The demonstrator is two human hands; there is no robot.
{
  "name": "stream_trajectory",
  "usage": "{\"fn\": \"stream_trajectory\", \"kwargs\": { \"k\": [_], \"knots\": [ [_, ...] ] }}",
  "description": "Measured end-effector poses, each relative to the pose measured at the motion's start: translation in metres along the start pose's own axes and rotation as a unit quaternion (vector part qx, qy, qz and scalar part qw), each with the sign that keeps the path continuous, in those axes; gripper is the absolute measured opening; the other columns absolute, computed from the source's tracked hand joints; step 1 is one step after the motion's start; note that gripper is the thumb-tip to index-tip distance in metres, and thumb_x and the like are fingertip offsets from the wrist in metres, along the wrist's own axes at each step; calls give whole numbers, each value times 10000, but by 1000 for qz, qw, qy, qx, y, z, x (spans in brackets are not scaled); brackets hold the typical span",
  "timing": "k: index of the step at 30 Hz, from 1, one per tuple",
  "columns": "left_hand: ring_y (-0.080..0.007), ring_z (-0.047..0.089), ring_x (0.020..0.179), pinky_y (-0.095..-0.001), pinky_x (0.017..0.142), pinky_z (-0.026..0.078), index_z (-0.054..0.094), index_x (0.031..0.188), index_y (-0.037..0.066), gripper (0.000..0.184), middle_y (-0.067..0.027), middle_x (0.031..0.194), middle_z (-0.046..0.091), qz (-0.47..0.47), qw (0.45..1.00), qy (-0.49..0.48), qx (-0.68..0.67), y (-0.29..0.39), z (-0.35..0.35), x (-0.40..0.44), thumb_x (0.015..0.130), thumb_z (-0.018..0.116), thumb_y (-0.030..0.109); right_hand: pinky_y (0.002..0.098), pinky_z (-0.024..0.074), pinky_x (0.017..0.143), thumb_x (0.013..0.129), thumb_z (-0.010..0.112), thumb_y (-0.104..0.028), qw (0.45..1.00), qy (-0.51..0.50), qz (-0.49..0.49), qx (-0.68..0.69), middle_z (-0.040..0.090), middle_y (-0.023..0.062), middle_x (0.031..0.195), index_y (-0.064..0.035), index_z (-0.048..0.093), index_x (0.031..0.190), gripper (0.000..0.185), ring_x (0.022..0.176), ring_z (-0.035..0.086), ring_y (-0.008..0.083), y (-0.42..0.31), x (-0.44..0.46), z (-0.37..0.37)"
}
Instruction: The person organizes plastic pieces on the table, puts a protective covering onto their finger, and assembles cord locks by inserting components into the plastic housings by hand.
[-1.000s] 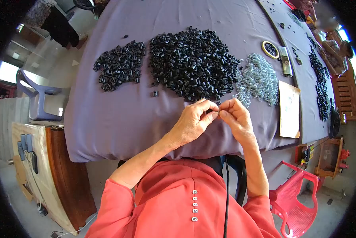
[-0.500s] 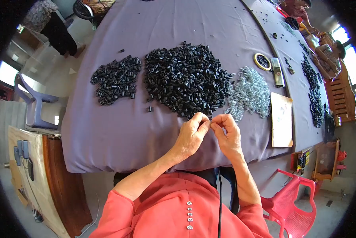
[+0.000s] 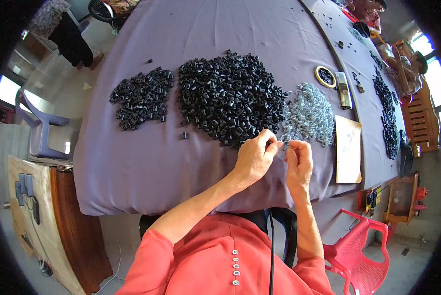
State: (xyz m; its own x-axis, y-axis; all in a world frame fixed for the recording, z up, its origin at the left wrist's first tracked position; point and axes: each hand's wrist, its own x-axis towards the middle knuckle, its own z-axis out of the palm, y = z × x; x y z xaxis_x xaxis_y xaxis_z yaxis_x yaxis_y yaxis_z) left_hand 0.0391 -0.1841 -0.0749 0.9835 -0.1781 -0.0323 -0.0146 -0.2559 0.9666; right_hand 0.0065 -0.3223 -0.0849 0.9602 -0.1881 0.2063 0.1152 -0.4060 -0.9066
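Standing chair [image 3: 44, 120]: flanking your purple cloth [image 3: 151, 172]
Black piles [image 3: 225, 93]: lying left of clear pieces [image 3: 310, 115]
Left hand [image 3: 255, 158]: you're pinching, contents unclear
Right hand [image 3: 299, 166]: pinching alongside, contents unclear
Card [image 3: 347, 152]: bearing markings too small to read

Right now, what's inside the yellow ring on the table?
Small black pieces sit inside the yellow ring. Whatever lies beneath them is covered, and they're too small here to count or tell their exact shape.

So you've got a coral-red fabric top [image 3: 200, 265] on, roughly elbow-length sleeves [image 3: 154, 255], small silver buttons [image 3: 235, 266] and a thin black cable [image 3: 271, 250] down front.
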Motion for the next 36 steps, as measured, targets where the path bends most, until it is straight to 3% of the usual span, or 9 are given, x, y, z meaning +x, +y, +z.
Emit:
{"fn": "stream_trajectory", "kwargs": {
  "k": [3, 4, 6, 8, 11, 15, 20, 32, 36],
  "knots": [
    [-35, 472, 643, -221, 566, 411, 603, 908, 12, 130, 23, 688, 574, 58, 995, 18, -83, -8, -3, -4, 864, 596, 133, 213, 421, 615, 880, 499, -14, 999, 2, 33, 14, 499, 13, 802, -25, 520, 987, 110, 704, 467, 72, -6, -1, -5],
    [-26, 480, 683, -191, 601, 420, 627, 949, 6, 143, 61, 756, 591, 47, 990, 2, -136, -10, -9, -5, 874, 587, 121, 201, 420, 604, 893, 493, -28, 999, 3, 24, 33, 497, 7, 787, -21, 519, 986, 97, 682, 466, 65, -3, 0, -4],
    [2, 424, 638, -164, 555, 370, 620, 1019, 24, 203, 85, 719, 521, 3, 980, -24, -196, -12, -22, -11, 912, 537, 175, 202, 423, 608, 893, 489, -22, 994, -22, 51, 90, 498, 5, 782, -17, 519, 986, 98, 669, 466, 63, -2, -1, -2],
    [2, 369, 595, -151, 520, 320, 572, 1144, 60, 264, 79, 681, 428, -55, 965, -74, -247, -8, -43, -17, 941, 475, 199, 205, 426, 610, 890, 486, -12, 988, -39, 65, 135, 507, 6, 782, -13, 520, 984, 100, 662, 471, 61, -3, 1, 5],
    [-9, 395, 612, -155, 523, 336, 535, 1201, 65, 292, 59, 721, 439, -53, 927, -113, -353, -11, -61, -21, 941, 467, 180, 207, 433, 620, 883, 495, -11, 988, -61, 59, 128, 524, 14, 804, -12, 520, 982, 102, 674, 482, 63, -10, 1, 19],
    [-31, 457, 663, -170, 574, 402, 480, 1254, 54, 345, 15, 851, 546, -39, 956, -68, -284, -11, -73, -28, 912, 498, 96, 214, 446, 645, 866, 521, -7, 981, -94, 44, 165, 547, 20, 833, -5, 519, 982, 116, 703, 505, 66, -25, 4, 34],
    [-146, 613, 833, -264, 735, 521, 514, 1133, 8, 330, -92, 939, 613, -47, 932, -32, -358, -18, -77, -32, 818, 593, -45, 197, 430, 689, 826, 564, 34, 972, -139, 54, 184, 556, 11, 850, -13, 510, 981, 172, 749, 509, 56, -46, 3, 42],
    [-150, 629, 808, -281, 729, 542, 572, 1095, -3, 266, -86, 918, 638, -52, 940, -15, -338, -23, -76, -40, 830, 600, 2, 214, 440, 718, 797, 595, 57, 974, -140, 43, 175, 585, 31, 858, -15, 516, 960, 195, 779, 540, 80, -52, -5, 51],
    [-162, 635, 810, -302, 740, 542, 588, 1039, 19, 193, -85, 916, 648, -123, 896, 7, -426, -26, -71, -42, 857, 591, 83, 231, 453, 703, 782, 608, 57, 985, -120, -31, 123, 593, 50, 842, -2, 525, 927, 178, 768, 558, 106, -47, -10, 57]
  ]
}}
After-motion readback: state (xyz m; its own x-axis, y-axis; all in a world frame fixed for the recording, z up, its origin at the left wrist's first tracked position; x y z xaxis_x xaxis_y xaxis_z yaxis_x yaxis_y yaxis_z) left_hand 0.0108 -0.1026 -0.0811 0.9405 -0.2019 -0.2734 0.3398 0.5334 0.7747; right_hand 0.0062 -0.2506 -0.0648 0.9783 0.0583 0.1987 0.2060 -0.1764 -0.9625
